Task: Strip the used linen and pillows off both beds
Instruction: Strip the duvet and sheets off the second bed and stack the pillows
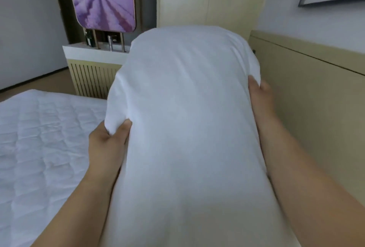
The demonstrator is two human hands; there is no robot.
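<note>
bed (39, 138): down and to the left of the left fingers (123, 130). Only a quilted white pad is showing, so this one looks stripped of sheets already. The second bed isn't in shot, no idea about it.
slatted cabinet (92, 81): out past the left fingers, at the bed's far end. Not part of the job.
pillow (187, 118): big white one, held up end-on between both sets of fingers, clear of the bed. So the step is pretty clearly carrying a pillow off.
left hand (110, 144): curled in, pinching a bunch of fabric on the pillow's left edge.
right hand (260, 96): wrapped round the right edge, further up. Both grips look solid. Next move probably just needs a spot off the beds to drop it, letting go with both hands together.
</note>
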